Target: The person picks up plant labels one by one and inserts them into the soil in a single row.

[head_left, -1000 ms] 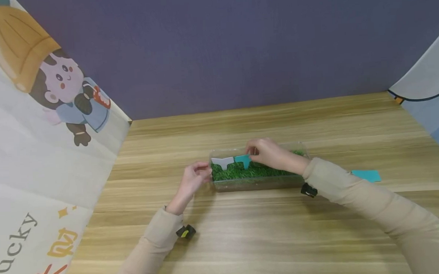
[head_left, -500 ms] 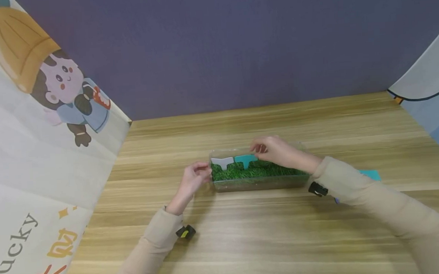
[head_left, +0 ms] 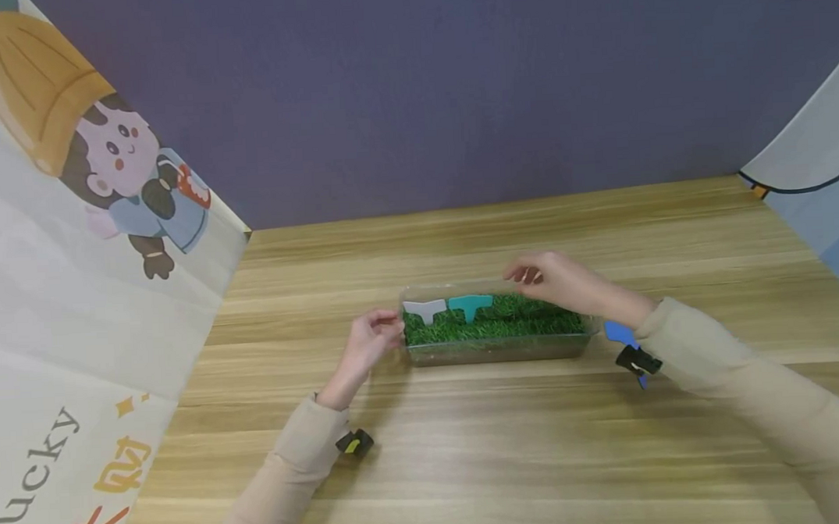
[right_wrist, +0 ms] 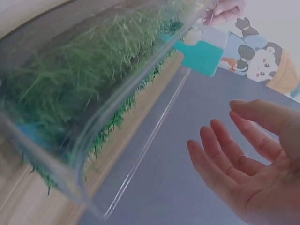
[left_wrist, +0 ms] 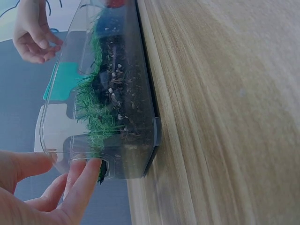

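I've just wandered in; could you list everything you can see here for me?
Box: 1, clear, on the table
Grass: 1 patch, green, inside the box
White marker: 1, T-shaped, in the grass, left end
Teal marker: 1, T-shaped, right of the white one
Blue piece: 1, beyond the box's right end, partly hidden
Red patch: 1, far end of the left wrist view; unclear what
Table: 1, wood-toned, below everything
Backdrop: 1, dark blue-purple, behind the table
Cartoon sheet: 1, mostly white, left
Printed panel: 1, white and blue, right
Wrist devices: 2, mainly black, one per wrist
Sleeves: 2, beige
Left hand: 1, bare, touching the box's left end
Right hand: 1, bare, near the box's back edge
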Motion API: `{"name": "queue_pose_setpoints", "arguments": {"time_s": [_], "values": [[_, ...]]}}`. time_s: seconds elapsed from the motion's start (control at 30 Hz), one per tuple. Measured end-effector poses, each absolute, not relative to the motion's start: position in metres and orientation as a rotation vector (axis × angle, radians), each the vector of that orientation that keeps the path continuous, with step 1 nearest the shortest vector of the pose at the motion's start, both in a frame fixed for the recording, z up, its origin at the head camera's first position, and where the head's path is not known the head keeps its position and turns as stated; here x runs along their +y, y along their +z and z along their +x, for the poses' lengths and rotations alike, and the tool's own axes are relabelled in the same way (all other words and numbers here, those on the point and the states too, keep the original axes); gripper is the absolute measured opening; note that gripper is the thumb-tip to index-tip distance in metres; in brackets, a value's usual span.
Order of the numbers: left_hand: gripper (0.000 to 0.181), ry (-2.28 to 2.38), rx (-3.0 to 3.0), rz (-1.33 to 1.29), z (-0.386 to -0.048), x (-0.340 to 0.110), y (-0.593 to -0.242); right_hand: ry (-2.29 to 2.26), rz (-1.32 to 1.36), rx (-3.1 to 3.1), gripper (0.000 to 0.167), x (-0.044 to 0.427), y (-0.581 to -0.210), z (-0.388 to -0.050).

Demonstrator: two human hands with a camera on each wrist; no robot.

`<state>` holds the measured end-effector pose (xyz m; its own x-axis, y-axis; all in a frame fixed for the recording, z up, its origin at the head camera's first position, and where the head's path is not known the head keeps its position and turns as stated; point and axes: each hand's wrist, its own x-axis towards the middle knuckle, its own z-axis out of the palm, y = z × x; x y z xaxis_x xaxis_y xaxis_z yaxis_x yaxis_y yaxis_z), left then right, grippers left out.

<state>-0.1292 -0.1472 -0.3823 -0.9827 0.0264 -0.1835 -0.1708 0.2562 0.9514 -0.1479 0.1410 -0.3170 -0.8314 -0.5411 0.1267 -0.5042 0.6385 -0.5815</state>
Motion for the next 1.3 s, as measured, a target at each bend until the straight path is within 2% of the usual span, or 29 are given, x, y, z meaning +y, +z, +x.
{"name": "queue_pose_setpoints", "arguments": {"time_s": [1.3], "values": [[0.031,1.808,2.361,-0.131,-0.127,-0.147,-0.381,-0.828,-0.723,2.891,0.022,0.226,-0.326,-0.131]]}}
